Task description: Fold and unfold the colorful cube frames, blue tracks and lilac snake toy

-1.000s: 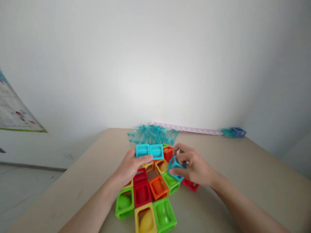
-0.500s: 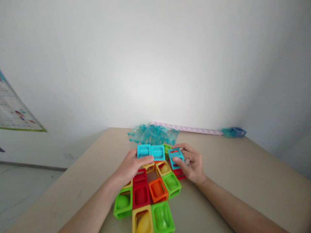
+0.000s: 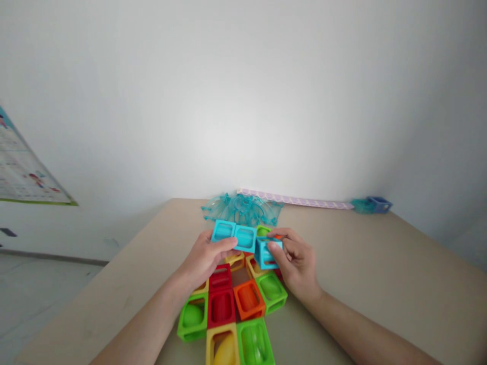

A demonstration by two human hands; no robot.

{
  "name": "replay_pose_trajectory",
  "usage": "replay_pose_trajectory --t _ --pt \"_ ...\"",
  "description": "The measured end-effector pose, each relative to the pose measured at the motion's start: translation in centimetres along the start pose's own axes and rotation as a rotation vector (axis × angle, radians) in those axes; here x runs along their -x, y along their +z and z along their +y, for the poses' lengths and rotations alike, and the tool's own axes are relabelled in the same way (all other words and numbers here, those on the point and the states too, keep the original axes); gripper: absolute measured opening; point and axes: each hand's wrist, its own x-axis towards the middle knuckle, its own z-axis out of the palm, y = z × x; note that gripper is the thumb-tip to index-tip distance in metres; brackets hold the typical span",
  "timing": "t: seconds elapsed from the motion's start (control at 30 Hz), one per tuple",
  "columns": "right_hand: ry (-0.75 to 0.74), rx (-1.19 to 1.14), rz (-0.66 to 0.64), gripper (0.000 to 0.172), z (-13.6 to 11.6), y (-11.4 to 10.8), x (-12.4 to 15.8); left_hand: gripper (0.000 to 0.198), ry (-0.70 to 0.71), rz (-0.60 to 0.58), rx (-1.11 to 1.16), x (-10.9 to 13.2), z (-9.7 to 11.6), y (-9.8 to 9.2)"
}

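Note:
Two light-blue hollow cube blocks (image 3: 245, 238), joined side by side, are gripped between the thumb and fingers of my left hand (image 3: 207, 254). My right hand (image 3: 300, 261) pinches another blue cube block (image 3: 267, 253), tilted, close to the right end of the joined pair. Whether they touch, I cannot tell. Below both hands lie several cube blocks on the table: a red block (image 3: 221, 306), an orange block (image 3: 249, 299), a green block (image 3: 271, 290) and a yellow block (image 3: 223, 347). A green block (image 3: 263, 231) shows behind the held ones, and part of an orange piece shows behind my right fingers.
Translucent teal plastic pieces (image 3: 243, 209) lie at the back of the table (image 3: 365, 274) by the wall. A lavender patterned strip (image 3: 297, 199) runs along the wall to a dark-blue open box (image 3: 379, 204). A poster (image 3: 30, 172) hangs at left.
My right hand has moved slightly left and turned its blue block, bringing it nearer the joined pair. The pair in my left hand has tilted, its right end lower.

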Motion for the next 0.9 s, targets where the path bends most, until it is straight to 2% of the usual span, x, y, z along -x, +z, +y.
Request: replay_pose_trajectory --t 0.3,0.43,0.53,0.57,0.67,0.73,0.83,0.9 --pt "0.14 0.084 0.07 0.045 -0.2 0.3 0.0 0.028 0.045 0.05 -0.259 -0.1 -0.9 -0.9" --pt "0.097 0.076 0.012 0.04 0.0 0.0 0.0 0.023 0.063 0.048 -0.158 0.0 -0.4 -0.6" --pt "0.01 0.0 -0.05 0.026 0.2 -0.2 -0.1 0.025 0.055 0.052 -0.05 0.1 0.1 -0.2" --pt "-0.013 -0.009 -0.056 0.031 0.2 -0.3 -0.1 0.027 0.052 0.049 -0.039 0.1 0.1 -0.2" --pt "-0.059 0.084 -0.117 0.07 0.3 -0.5 -0.4 0.034 0.063 0.027 -0.085 0.3 0.0 -0.3" --pt "-0.093 0.156 -0.194 0.082 0.3 -0.6 -0.5 0.044 0.073 -0.023 -0.147 0.4 0.0 -0.3" --pt "-0.129 0.125 -0.262 0.065 0.2 -0.8 -0.6 0.067 0.095 -0.11 -0.232 0.8 0.4 -0.2" --pt "-0.141 0.073 -0.258 0.052 0.0 -0.9 -0.7 0.073 0.124 -0.125 -0.288 0.9 0.8 -0.1"
